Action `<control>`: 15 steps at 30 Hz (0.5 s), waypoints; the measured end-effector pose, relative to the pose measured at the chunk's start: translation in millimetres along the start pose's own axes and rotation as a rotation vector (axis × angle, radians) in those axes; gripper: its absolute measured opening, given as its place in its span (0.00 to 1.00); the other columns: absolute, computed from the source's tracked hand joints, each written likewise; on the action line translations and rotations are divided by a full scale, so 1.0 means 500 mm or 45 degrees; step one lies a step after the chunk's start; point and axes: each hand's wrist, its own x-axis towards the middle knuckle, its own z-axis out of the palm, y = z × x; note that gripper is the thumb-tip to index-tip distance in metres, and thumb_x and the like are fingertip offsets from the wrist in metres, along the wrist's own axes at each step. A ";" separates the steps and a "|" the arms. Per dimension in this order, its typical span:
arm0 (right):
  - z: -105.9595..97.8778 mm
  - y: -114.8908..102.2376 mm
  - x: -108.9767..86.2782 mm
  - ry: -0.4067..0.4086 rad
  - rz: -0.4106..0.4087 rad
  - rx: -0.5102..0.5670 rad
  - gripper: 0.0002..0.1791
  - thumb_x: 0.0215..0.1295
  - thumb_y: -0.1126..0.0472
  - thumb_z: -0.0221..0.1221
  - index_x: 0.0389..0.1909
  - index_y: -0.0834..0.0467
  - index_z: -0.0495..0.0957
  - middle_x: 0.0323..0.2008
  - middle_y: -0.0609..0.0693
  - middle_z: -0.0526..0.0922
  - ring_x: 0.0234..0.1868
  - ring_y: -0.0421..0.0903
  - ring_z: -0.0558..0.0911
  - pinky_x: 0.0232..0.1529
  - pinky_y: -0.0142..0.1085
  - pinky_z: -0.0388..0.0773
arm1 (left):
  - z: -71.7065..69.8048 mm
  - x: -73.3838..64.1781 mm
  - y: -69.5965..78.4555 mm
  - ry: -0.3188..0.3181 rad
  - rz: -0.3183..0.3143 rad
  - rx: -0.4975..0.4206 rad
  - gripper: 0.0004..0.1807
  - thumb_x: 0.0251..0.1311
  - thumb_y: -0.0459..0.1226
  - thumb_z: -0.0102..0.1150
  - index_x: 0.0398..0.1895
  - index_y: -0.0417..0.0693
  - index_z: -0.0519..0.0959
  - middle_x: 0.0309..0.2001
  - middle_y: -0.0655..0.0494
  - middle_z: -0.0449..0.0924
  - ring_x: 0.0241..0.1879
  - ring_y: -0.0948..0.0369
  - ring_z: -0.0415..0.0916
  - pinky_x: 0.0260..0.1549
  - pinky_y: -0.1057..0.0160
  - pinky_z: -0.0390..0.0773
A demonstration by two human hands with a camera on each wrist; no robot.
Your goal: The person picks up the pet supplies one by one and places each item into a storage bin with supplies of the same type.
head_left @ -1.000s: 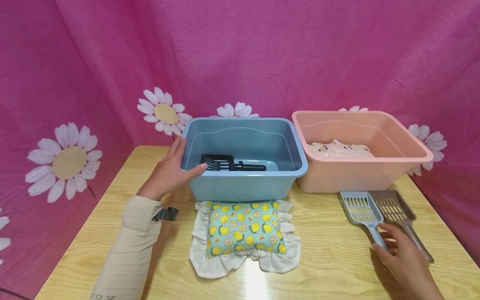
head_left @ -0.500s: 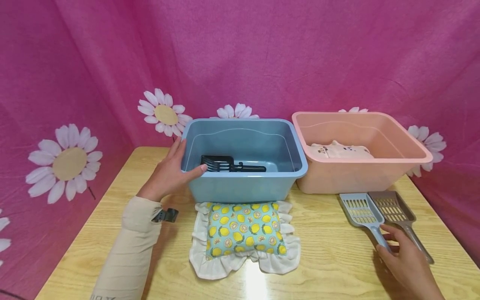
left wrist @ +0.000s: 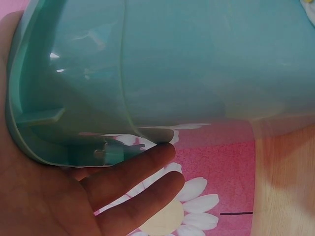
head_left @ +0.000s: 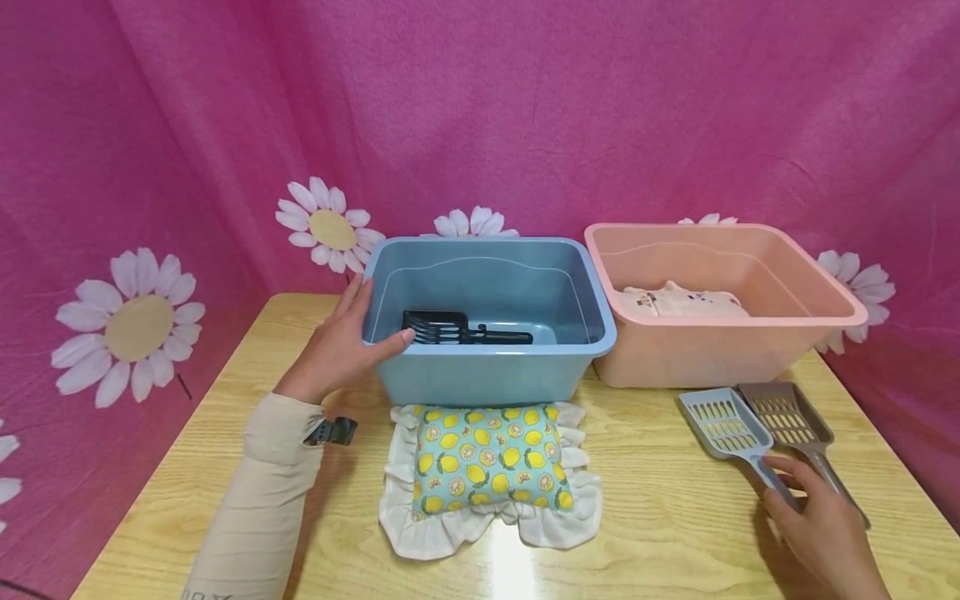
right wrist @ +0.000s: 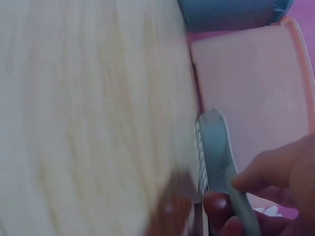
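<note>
My right hand (head_left: pixel 821 517) pinches the handle of a blue-grey litter scoop (head_left: pixel 727 421), thumb on one side and fingertips on the other. In the right wrist view the scoop (right wrist: pixel 216 142) is seen edge-on, close over the wood. Just right of it lies a brown litter scoop (head_left: pixel 787 412). At the front left corner of a blue bin (head_left: pixel 480 375), my left hand (head_left: pixel 333 354) rests against the rim. Its thumb lies along the front rim, and its straight fingers spread along the left side. A black slotted scoop (head_left: pixel 442 327) lies inside this bin.
A pink bin (head_left: pixel 697 354) stands right of the blue one, with a pale printed cloth item (head_left: pixel 682 302) inside. In front of the blue bin lies a lemon-print cushion (head_left: pixel 487 454) with a white frill. A pink flowered curtain (head_left: pixel 480 125) hangs behind the wooden table (head_left: pixel 652 508).
My right hand has moved slightly right and toward me, and the blue-grey scoop has shifted and turned a little with it. My left hand stays at the blue bin.
</note>
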 end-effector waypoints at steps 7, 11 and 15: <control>0.005 -0.002 -0.009 0.061 0.028 0.006 0.18 0.64 0.67 0.54 0.55 0.64 0.74 0.42 0.68 0.78 0.15 0.34 0.69 0.15 0.31 0.66 | 0.001 -0.002 0.002 0.005 -0.010 -0.010 0.58 0.51 0.70 0.53 0.78 0.60 0.36 0.78 0.58 0.29 0.71 0.39 0.48 0.54 0.31 0.66; 0.004 0.003 -0.005 0.091 0.039 -0.052 0.17 0.63 0.66 0.56 0.53 0.64 0.76 0.36 0.64 0.81 0.20 0.35 0.70 0.20 0.31 0.64 | 0.001 -0.001 0.002 -0.004 -0.015 -0.009 0.59 0.51 0.70 0.53 0.78 0.60 0.36 0.78 0.56 0.29 0.71 0.39 0.47 0.54 0.31 0.66; 0.003 0.007 0.003 0.076 0.057 -0.079 0.16 0.64 0.61 0.58 0.51 0.63 0.77 0.38 0.64 0.82 0.27 0.37 0.76 0.25 0.35 0.69 | 0.001 0.000 0.000 -0.007 -0.033 -0.018 0.59 0.50 0.70 0.54 0.78 0.61 0.35 0.78 0.56 0.30 0.72 0.39 0.47 0.53 0.32 0.67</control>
